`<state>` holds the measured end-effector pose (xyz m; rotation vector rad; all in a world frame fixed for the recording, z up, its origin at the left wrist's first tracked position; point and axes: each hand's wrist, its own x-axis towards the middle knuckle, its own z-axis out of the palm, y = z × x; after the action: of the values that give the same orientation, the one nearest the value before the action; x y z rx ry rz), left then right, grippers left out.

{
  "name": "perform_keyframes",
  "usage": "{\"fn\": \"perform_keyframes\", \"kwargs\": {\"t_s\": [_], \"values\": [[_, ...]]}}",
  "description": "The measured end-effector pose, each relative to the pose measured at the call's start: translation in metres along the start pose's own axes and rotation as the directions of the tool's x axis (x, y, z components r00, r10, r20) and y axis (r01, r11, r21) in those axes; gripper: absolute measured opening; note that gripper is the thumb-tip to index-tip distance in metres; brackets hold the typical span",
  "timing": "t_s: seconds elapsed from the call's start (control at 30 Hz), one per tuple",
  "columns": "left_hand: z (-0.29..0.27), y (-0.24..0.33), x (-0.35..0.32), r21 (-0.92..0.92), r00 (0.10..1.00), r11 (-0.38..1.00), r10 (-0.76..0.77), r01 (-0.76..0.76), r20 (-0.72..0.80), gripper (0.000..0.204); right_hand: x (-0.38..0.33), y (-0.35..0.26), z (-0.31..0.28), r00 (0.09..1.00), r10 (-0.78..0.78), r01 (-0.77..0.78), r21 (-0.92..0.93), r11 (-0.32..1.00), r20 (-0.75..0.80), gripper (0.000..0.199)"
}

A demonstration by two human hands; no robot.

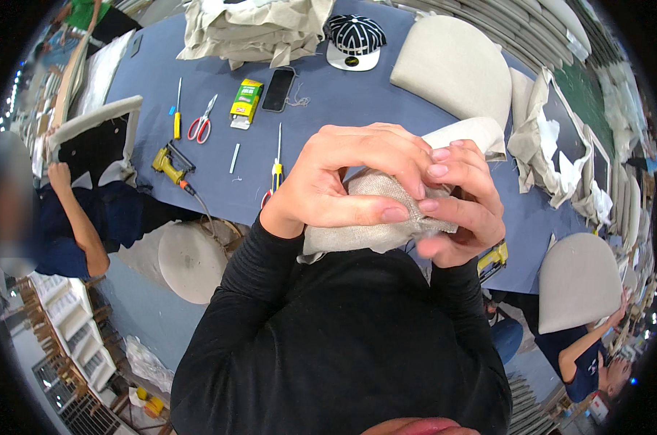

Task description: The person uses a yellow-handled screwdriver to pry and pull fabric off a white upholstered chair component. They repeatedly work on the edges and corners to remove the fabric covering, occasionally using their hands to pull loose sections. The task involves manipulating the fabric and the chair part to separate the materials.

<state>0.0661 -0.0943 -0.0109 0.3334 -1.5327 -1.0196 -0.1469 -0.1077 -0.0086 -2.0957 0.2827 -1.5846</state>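
Observation:
My left hand [343,181] and my right hand [463,206] are both closed around a bunched piece of beige woven fabric [365,235], held up close in front of my chest. The fingers of both hands pinch its upper edge, fingertips meeting near the middle. The cloth hangs out below my left palm. A cushioned beige seat pad [473,134] shows just behind my hands; how it joins the cloth is hidden. My black sleeves fill the lower part of the view.
On the blue table [343,94] lie red-handled scissors [200,125], a yellow screwdriver [177,112], a yellow staple gun [170,167], a green box [246,100], a phone [278,89], a cap [354,41] and folded fabric [252,29]. A person sits at left [75,217], another at lower right [586,348].

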Motion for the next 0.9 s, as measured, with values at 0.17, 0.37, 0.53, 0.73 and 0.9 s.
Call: {"fn": "perform_keyframes", "kwargs": {"t_s": [0.17, 0.37, 0.53, 0.73, 0.9], "values": [[0.003, 0.008, -0.007, 0.044, 0.999, 0.998, -0.032, 0.033, -0.021, 0.028, -0.015, -0.005, 0.006, 0.985, 0.148, -0.14, 0.093, 0.986, -0.092, 0.018], [0.029, 0.024, -0.013, 0.17, 0.991, 0.982, -0.066, 0.086, -0.12, 0.035, -0.026, -0.009, -0.002, 0.964, 0.235, -0.211, 0.18, 0.961, -0.126, 0.02], [0.062, 0.049, -0.018, 0.431, 0.981, 0.892, -0.059, 0.135, -0.186, 0.051, -0.03, -0.019, -0.008, 0.965, 0.217, -0.19, 0.178, 0.966, -0.149, 0.022], [0.084, 0.064, -0.026, 0.526, 0.95, 0.81, -0.116, 0.26, -0.291, 0.065, -0.052, -0.023, -0.03, 0.989, 0.071, -0.05, 0.152, 0.987, -0.132, 0.021], [0.088, 0.055, -0.03, 0.615, 0.978, 0.768, -0.073, 0.179, -0.193, 0.07, -0.06, -0.031, -0.033, 0.984, 0.061, -0.045, 0.101, 0.994, -0.165, 0.021]]}}
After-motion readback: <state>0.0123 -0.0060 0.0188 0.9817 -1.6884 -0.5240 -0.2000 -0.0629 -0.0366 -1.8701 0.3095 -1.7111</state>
